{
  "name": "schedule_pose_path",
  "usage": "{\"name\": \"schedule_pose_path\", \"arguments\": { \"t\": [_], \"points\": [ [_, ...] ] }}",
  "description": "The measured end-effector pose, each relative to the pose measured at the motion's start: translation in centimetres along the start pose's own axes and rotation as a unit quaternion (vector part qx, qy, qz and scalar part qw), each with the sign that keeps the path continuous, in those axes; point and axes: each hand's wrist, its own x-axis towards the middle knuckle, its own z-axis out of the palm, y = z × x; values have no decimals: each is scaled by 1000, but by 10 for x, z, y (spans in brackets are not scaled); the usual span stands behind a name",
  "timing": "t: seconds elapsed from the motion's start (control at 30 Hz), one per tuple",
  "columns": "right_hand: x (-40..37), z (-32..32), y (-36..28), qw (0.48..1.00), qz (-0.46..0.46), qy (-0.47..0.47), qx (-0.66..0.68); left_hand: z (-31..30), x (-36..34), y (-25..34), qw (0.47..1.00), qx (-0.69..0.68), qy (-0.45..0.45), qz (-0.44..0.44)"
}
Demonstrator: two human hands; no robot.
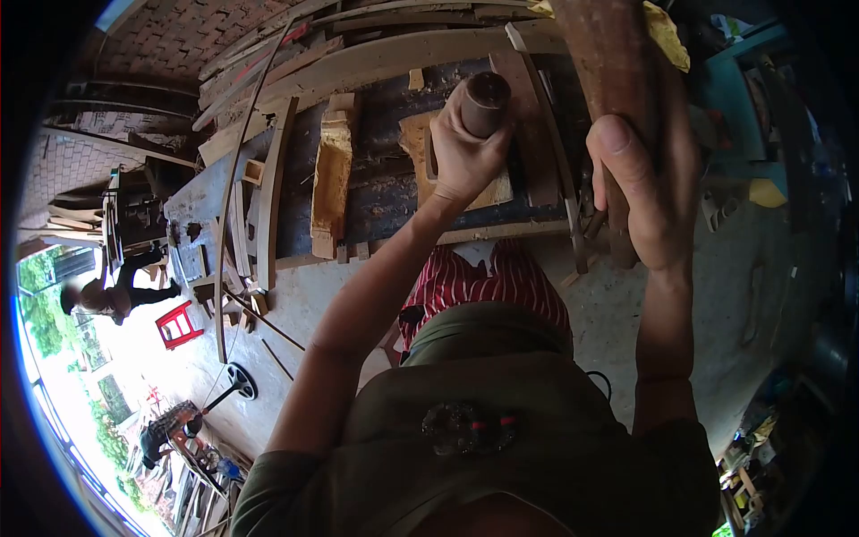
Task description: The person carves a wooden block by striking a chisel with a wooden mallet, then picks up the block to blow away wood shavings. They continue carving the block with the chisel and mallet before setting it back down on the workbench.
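Observation:
My left hand (470, 161) is wrapped round a dark brown cylinder (486, 97), like a tool handle, its round end facing up toward me. Its lower end is hidden by the hand. Beneath lies a pale wooden piece (414, 134) on the dark workbench (380, 183). Raised close to the camera, my right hand (649, 192) grips a thick, dark brown wooden piece (613, 67), with the thumb along its near side. The top of that piece runs out of view, so its full shape cannot be seen.
A hollowed yellowish wood block (332, 174) and long boards (276, 192) lie at left on the bench. More planks (394, 52) are stacked behind. A red stool (179, 326) stands on the floor at left. Two other people (112, 295) are farther off at left.

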Motion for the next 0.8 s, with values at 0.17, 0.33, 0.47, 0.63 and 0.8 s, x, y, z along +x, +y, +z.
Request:
{"name": "schedule_pose_path", "arguments": {
  "t": [0.17, 0.33, 0.47, 0.63, 0.8],
  "points": [
    [1, 0, 16, 963, -45, -88, -249, 2, -15, 3, 997, -19, -38, 59],
    [-5, -5, 37, 982, -49, -28, -179, -14, 12, -3, 998, -53, 1, -39],
    [-11, -9, 39, 992, 1, -15, -123, -41, 49, 10, 996, -61, 68, -18],
    [-16, 0, 48, 996, 58, -27, -60, -35, 31, 2, 992, -107, 52, -48],
    [-6, -1, 25, 990, 110, -87, -2, -27, 21, -18, 999, -30, 31, 3]
  ]
}}
